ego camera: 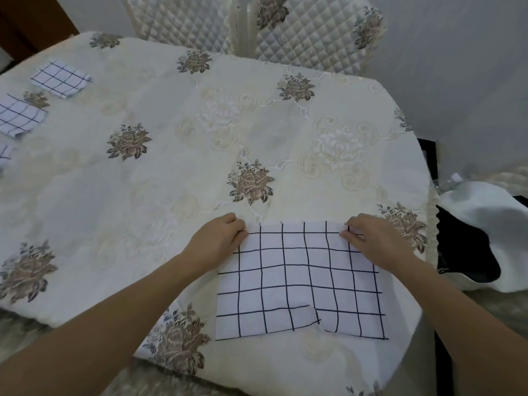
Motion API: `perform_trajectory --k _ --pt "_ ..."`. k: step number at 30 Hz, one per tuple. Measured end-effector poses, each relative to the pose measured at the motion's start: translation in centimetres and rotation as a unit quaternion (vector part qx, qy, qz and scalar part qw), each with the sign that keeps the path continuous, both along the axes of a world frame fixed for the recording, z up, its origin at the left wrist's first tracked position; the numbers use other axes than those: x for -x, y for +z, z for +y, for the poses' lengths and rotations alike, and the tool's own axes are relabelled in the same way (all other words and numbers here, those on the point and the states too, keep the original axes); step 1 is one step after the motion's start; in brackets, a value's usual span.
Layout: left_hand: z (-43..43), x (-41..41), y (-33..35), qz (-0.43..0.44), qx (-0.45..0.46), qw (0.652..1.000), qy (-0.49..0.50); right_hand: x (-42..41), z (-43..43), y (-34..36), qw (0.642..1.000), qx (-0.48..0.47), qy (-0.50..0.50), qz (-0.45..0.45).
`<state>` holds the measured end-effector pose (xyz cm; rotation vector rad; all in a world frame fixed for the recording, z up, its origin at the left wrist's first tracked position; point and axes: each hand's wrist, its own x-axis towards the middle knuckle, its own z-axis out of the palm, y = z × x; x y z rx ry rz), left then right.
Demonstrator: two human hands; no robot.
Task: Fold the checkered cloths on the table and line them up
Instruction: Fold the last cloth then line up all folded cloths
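A white cloth with a dark grid (300,281) lies flat on the table near its front right edge. My left hand (220,238) pinches its far left corner. My right hand (371,241) pinches its far right corner. One near flap of the cloth overlaps at the bottom middle. At the far left of the table lie folded checkered cloths in a row: one (61,78) at the back, a second (20,115) in front of it, and a sliver of a third (4,154) at the frame's edge.
The table carries a cream floral tablecloth (200,138). Two quilted chair backs (314,30) stand behind it. To the right, past the table's edge, a white and black bag (485,238) sits low.
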<state>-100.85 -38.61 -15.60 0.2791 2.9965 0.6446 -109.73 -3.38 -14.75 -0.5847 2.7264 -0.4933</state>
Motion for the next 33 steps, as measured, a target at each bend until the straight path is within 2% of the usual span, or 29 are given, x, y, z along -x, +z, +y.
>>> perform_trajectory --k 6,9,12,14,16,20,25,33 --pt "0.1 0.7 -1.5 0.038 0.018 0.998 0.044 0.5 -0.4 -0.5 0.999 -0.015 -0.049 -0.003" --pt "0.2 0.6 -1.6 0.050 0.087 0.993 0.069 0.1 -0.5 -0.6 0.997 -0.020 -0.067 0.028" --pt "1.1 -0.9 -0.5 0.082 0.139 0.983 0.082 -0.9 -0.1 -0.7 0.989 -0.017 -0.054 0.133" --pt "2.1 -3.1 0.3 0.096 0.137 0.985 0.042 -2.3 0.5 -0.7 0.976 -0.012 -0.005 0.217" --pt "3.3 -6.1 1.0 0.090 0.124 0.988 -0.017 -4.6 1.4 -0.7 0.966 -0.008 0.040 0.257" --pt "4.7 -11.9 0.8 0.060 0.128 0.984 -0.108 -10.6 3.8 -0.8 0.970 0.036 0.115 0.213" --pt "5.5 -15.0 -0.3 0.028 0.193 0.973 -0.126 -16.9 5.6 -2.1 0.964 -0.032 0.185 0.190" --pt "6.7 -15.6 -1.5 0.027 0.222 0.968 -0.113 -18.5 3.4 -4.2 0.961 -0.034 0.102 0.254"
